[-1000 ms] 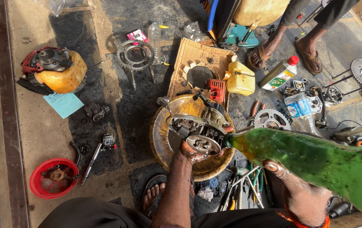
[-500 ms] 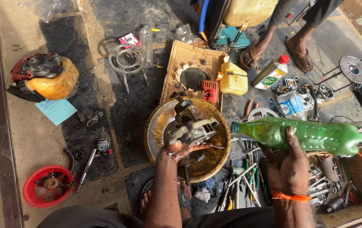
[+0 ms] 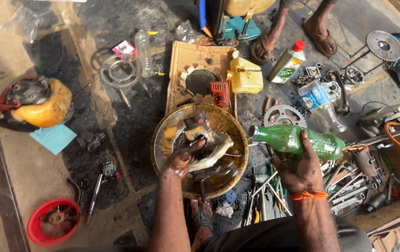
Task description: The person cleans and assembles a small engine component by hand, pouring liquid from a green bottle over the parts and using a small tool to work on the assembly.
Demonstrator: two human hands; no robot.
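My left hand (image 3: pixel 180 160) grips a greasy metal engine part (image 3: pixel 208 145) over a round, dirty yellow metal basin (image 3: pixel 162 140) on the ground. My right hand (image 3: pixel 300 169) is wrapped around a green plastic bottle (image 3: pixel 298 138), held nearly level to the right of the basin, its open neck pointing left at the basin's rim. An orange thread band sits on my right wrist. More small dark parts lie inside the basin under the engine part.
Loose wrenches and tools (image 3: pixel 265 191) lie below the bottle. A flat wooden tray (image 3: pixel 188 58), a yellow tank (image 3: pixel 246 79), an oil bottle (image 3: pixel 286 63), sprockets (image 3: pixel 284 115) and a clear bottle (image 3: pixel 316 98) lie beyond. Another person's sandalled feet (image 3: pixel 319 37) stand at top. A yellow engine housing (image 3: pixel 36 105) and a red cover (image 3: pixel 53 220) lie left.
The green bottle has dropped away from the camera and swung to a near-level hold beside the basin. My left hand has shifted the engine part slightly within the basin.
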